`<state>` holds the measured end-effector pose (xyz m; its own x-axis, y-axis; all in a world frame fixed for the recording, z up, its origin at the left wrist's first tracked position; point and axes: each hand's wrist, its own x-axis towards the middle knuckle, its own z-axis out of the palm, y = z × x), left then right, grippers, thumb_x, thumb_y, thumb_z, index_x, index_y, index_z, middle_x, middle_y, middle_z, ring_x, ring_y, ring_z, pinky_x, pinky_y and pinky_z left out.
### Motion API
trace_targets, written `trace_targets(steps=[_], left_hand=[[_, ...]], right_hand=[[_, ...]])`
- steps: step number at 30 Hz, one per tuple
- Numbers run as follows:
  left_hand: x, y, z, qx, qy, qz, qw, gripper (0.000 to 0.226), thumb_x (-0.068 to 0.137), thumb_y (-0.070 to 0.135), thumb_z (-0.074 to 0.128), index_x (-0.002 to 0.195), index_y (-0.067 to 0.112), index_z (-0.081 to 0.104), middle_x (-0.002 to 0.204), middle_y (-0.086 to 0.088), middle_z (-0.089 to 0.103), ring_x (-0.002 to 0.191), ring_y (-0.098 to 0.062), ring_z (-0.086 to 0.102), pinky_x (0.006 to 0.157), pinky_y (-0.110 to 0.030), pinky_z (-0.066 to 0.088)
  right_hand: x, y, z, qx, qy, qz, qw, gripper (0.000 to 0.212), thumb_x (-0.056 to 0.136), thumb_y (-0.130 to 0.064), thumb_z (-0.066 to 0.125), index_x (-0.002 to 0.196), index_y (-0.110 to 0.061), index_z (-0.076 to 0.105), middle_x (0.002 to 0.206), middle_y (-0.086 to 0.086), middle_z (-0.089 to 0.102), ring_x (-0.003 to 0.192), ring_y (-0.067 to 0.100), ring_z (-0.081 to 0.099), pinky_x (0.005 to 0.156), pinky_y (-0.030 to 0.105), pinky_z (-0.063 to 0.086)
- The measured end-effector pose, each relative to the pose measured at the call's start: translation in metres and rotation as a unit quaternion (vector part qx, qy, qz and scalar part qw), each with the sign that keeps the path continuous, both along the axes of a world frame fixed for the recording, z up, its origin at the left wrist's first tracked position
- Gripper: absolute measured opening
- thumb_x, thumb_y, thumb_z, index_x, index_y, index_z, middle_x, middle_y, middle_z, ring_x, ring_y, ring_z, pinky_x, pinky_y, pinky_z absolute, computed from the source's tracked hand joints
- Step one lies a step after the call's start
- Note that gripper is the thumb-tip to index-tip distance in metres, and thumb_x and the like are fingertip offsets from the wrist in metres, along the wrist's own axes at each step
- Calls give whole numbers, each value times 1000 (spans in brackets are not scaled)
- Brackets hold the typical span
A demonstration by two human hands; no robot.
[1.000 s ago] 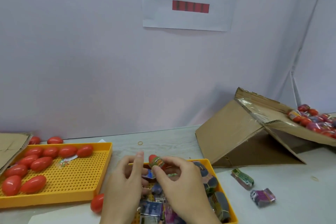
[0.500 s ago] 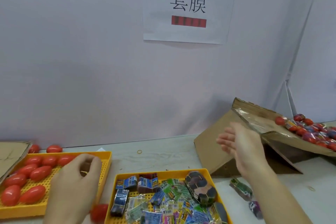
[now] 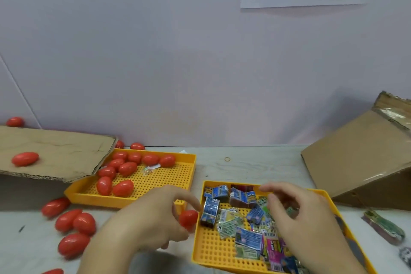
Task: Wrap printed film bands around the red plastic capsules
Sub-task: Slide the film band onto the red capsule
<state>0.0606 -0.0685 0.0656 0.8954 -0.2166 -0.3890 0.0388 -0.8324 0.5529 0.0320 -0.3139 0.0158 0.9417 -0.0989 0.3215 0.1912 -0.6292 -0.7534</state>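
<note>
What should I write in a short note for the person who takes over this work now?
Left hand pinches a bare red capsule beside the film tray. Right hand hovers over the film bands, fingers curled, holding nothing visible. More bare capsules lie in the left tray and loose on the table. This capsule has no band yet. Left: pick a band, wrap it, then the rest.

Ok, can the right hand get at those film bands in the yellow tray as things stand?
Probably yes. The right hand hovers directly over the film bands lying loose in the open-topped yellow tray, with nothing between. The left hand, gripping a red capsule, stays outside the tray.
</note>
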Motion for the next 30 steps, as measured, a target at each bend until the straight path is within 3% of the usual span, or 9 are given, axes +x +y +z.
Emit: trace_targets(steps=[7,10,13,17,21,23,26,28,30], left_hand=[[3,-11,-14,48,-68,5,997,43,83,10,72,100,40,45,89,-4,60,49,-15,64,53,-31,55],[6,-8,-23,86,-70,15,994,35,81,23,76,99,43,54,90,1,57,62,-13,65,49,-21,48],[8,-11,-35,107,-87,9,990,25,84,32,74,98,45,58,91,5,53,73,-12,59,57,-22,46],[9,-7,-30,88,-114,16,989,16,85,39,74,94,42,62,81,5,50,56,-10,50,47,-20,40],[5,-4,-8,81,-161,10,983,20,78,54,74,88,43,60,73,9,45,59,-6,44,48,-17,27],[3,-15,-3,32,-196,16,980,24,76,57,72,87,40,59,82,12,51,70,-3,50,53,-16,33],[1,-43,-6,-143,-178,41,973,30,71,54,78,85,30,66,85,14,68,81,2,64,59,-13,48],[-1,-62,-13,-233,-128,34,963,32,69,52,79,84,26,69,84,10,72,78,-5,69,72,-25,57],[0,-74,-24,-277,-130,62,950,23,75,41,79,87,24,68,84,4,74,76,-12,73,78,-37,60]], right_hand=[[-1,-7,-6,-34,17,29,999,25,86,-13,70,78,-37,68,77,-20,66,78,-1,60,61,9,45],[2,-4,-10,-113,42,38,992,11,85,-38,72,89,-44,64,85,-19,60,86,0,56,70,14,45],[6,-1,-17,-178,100,38,978,30,83,-56,68,109,-41,66,98,-23,49,96,-2,47,80,18,40],[7,-2,-19,-164,78,18,983,10,89,-43,66,91,-35,72,92,-21,53,90,-3,50,77,19,46],[6,-5,-18,-86,29,1,996,18,91,-37,63,74,-39,65,80,-22,64,84,-4,57,67,12,43],[6,-7,-18,-11,7,-9,1000,17,89,-36,62,73,-36,68,75,-22,68,79,-3,62,64,12,46],[9,-10,-17,118,4,-25,993,18,91,-26,64,76,-29,72,73,-16,72,72,0,68,62,16,51],[10,-10,-16,163,17,-31,986,18,92,-20,66,78,-26,73,71,-10,74,70,4,69,61,20,52],[9,-10,-17,125,-3,-47,991,16,91,-21,68,77,-27,73,72,-12,72,69,4,68,63,22,52]])
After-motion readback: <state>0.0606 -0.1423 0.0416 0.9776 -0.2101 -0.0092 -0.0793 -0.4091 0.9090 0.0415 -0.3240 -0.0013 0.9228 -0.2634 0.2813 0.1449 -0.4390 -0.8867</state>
